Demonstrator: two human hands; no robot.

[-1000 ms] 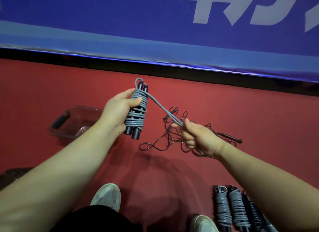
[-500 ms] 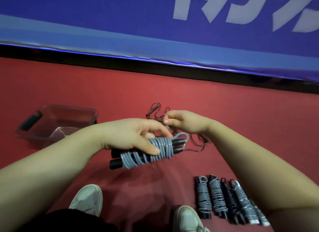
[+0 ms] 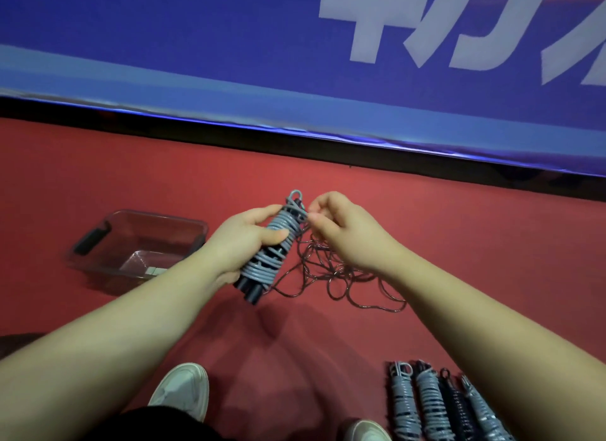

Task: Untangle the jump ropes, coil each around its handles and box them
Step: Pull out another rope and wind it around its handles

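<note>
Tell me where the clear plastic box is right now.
Head view: the clear plastic box sits on the red floor at left, beside the left hand, which grips the gray coiled rope.

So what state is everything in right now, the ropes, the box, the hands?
Grey rope: coiled around its handles, held up.
Left hand: grips the grey rope.
Right hand: pinches its top end.
Dark rope: loose, tangled on the floor.
Box: lidless, no rope inside.
Coiled ropes: side by side on the floor.
</note>
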